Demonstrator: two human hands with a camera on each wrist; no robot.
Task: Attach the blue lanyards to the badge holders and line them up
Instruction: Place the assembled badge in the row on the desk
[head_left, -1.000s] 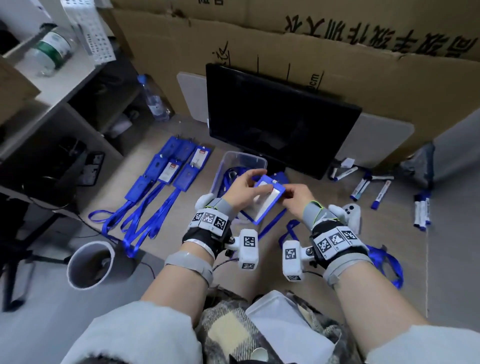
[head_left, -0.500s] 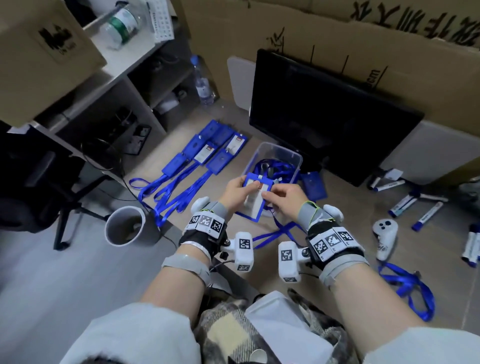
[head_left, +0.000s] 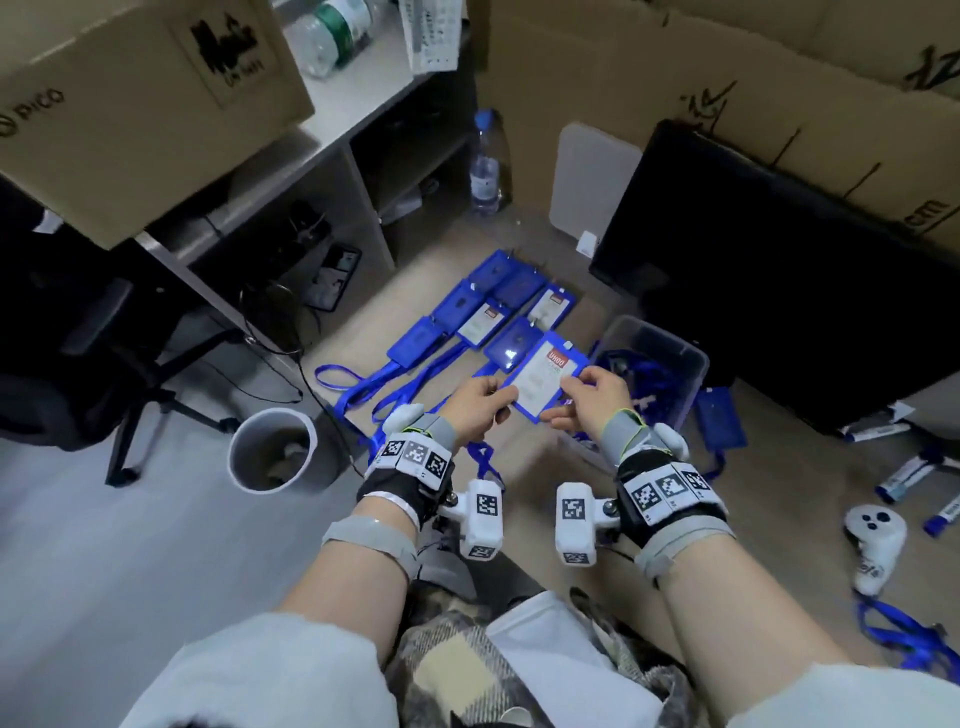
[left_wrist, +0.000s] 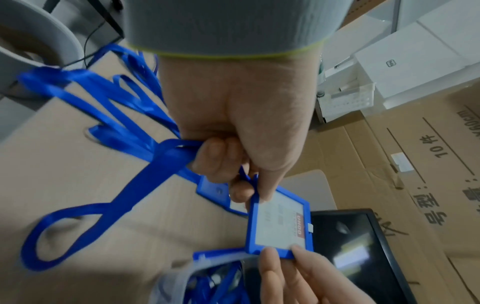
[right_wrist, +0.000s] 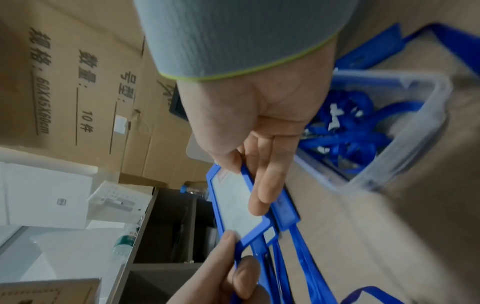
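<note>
1. Since a second ago we have carried the badge holder (head_left: 545, 382) leftward, away from above the clear bin (head_left: 675, 358) and toward the row of finished holders (head_left: 488, 312) on the cardboard mat (head_left: 395, 275). Before, it sat over the bin's near side; now it hangs over the right end of the row.
2. Left hand (head_left: 480, 405) pinches the holder's near left corner, fingers curled; in the left wrist view the lanyard (left_wrist: 124, 197) also runs out from under those fingers. Right hand (head_left: 587, 400) pinches the opposite edge between thumb and fingers. Both hands are clamped on the same holder, close together.
3. The lanyard trails off the holder's near end, its loop hanging free. We cannot see the clip joint itself.
4. Our reading: attachment looks done for this piece, and we are in the placing step. It wants laying down beside the last holder, strap straightened parallel to the others.
5. More lanyards remain in the bin, so the task is partway.
</note>
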